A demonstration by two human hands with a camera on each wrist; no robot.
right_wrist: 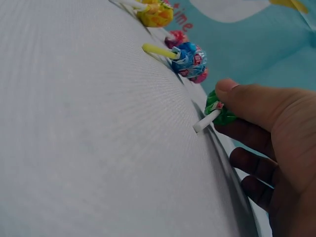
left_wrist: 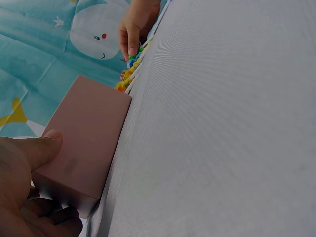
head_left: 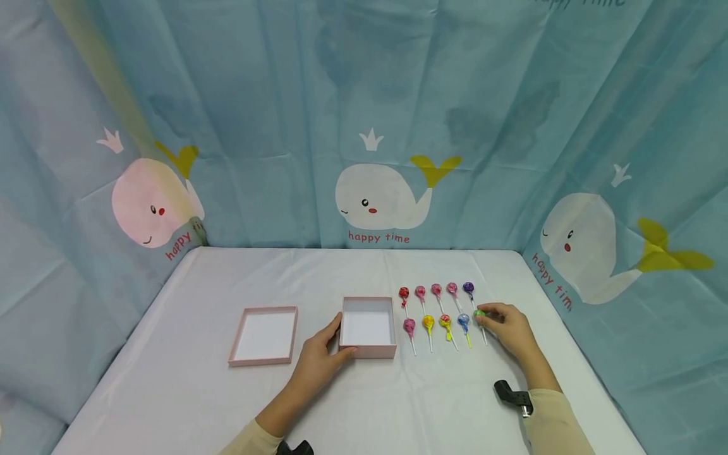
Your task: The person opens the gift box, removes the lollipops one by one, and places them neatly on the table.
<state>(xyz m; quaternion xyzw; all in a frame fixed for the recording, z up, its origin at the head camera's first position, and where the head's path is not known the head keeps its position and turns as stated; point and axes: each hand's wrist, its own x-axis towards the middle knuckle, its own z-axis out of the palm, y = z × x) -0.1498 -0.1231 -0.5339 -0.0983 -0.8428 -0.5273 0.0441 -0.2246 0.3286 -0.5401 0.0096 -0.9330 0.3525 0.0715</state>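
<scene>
My left hand (head_left: 321,359) grips the near left corner of a pink box (head_left: 367,352) with a white inside, thumb on its front wall and fingers along its left side. In the left wrist view the thumb lies flat against the pink wall (left_wrist: 89,133). My right hand (head_left: 514,328) pinches the green lollipop (right_wrist: 215,109) by its wrapped head between thumb and index finger, its white stick pointing toward me. Left of it lies a blue lollipop (head_left: 463,320) with a yellow stick. A purple lollipop (head_left: 468,287) lies just behind the green one.
Two rows of wrapped lollipops lie right of the box, among them a yellow one (head_left: 428,323) and a red one (head_left: 404,293). The pink-rimmed lid (head_left: 263,363) lies inside up at the left. A blue whale-print curtain (head_left: 273,189) surrounds the white table (head_left: 170,373).
</scene>
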